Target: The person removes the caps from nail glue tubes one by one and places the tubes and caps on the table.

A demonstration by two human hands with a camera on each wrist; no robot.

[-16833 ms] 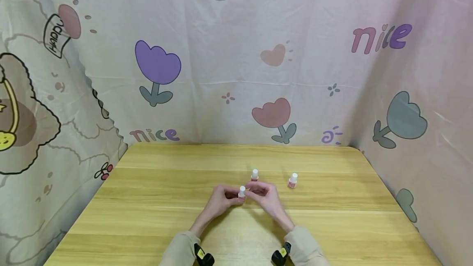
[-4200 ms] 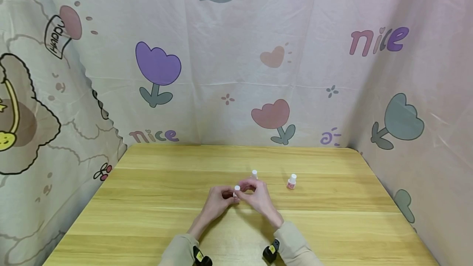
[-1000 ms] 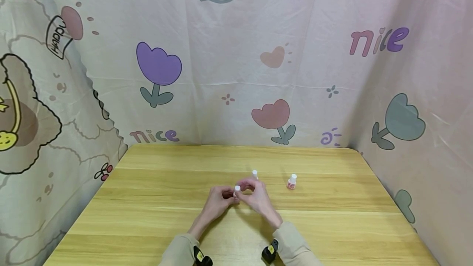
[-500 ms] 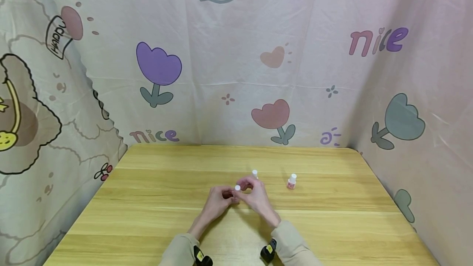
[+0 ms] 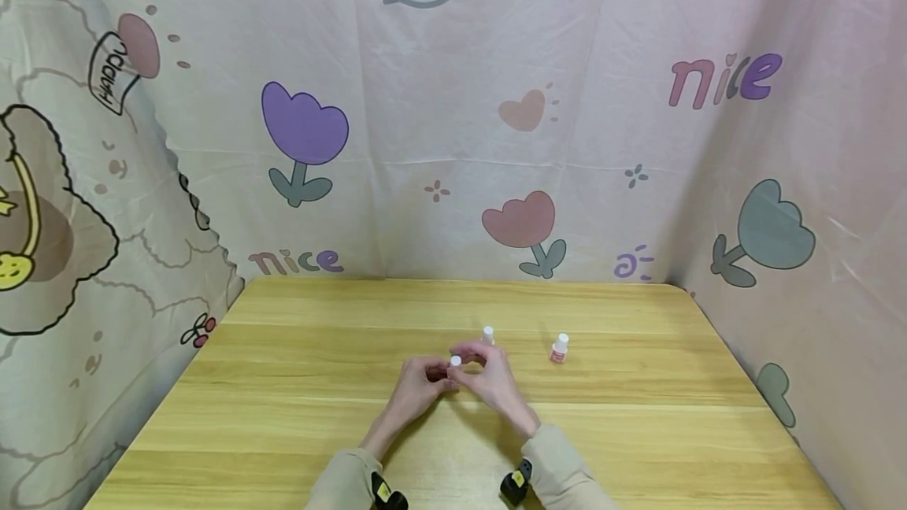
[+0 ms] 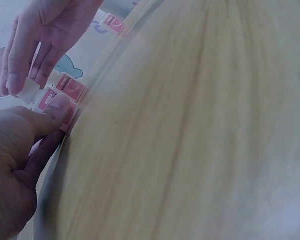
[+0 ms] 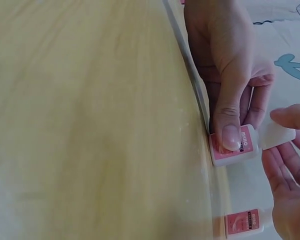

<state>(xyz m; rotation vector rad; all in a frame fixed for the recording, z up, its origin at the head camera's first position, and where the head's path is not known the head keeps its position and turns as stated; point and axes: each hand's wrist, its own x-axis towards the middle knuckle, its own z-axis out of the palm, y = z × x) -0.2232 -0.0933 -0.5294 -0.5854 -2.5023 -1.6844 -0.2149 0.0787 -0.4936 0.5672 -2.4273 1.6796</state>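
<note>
A small white plastic bottle with a pink label stands on the wooden table, its white cap uppermost. My left hand grips its body, the thumb lying across the label in both wrist views. From the other side my right hand pinches the cap between thumb and fingers. The frames do not clearly show whether the cap is seated or raised. Just behind my right hand is a second matching bottle, partly hidden in the head view. A third bottle stands farther right, untouched.
The light wooden table reaches back to a printed cloth curtain, which also hangs along both sides. Black wrist cameras sit at both sleeve cuffs.
Since the oldest frame, the held bottle has shifted slightly left, and my right fingers have moved from beside it onto the cap. Over the last second, my right wrist has turned only slightly.
</note>
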